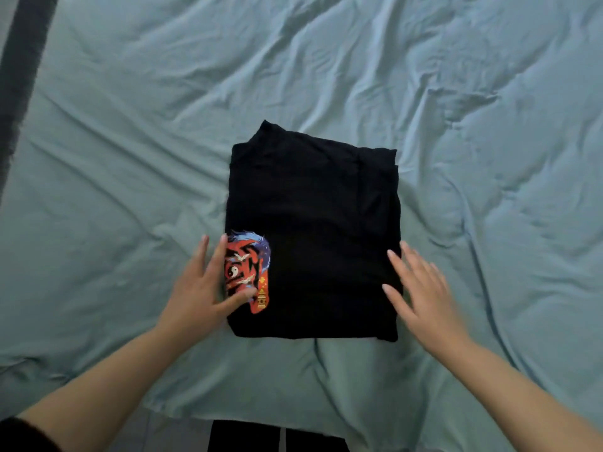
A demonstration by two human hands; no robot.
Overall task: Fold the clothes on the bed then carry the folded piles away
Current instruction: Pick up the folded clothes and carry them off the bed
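A folded black shirt (313, 230) lies mid-bed (489, 158). The left hand (202, 288) and right hand (421, 288), fingers spread flat, flank its sides. Folding looks finished; next, probably slide both hands under and lift.

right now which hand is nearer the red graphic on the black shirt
Left. The left hand rests at the left edge of the folded black shirt, thumb touching the red graphic. The right hand is at the opposite edge, apart from the graphic.
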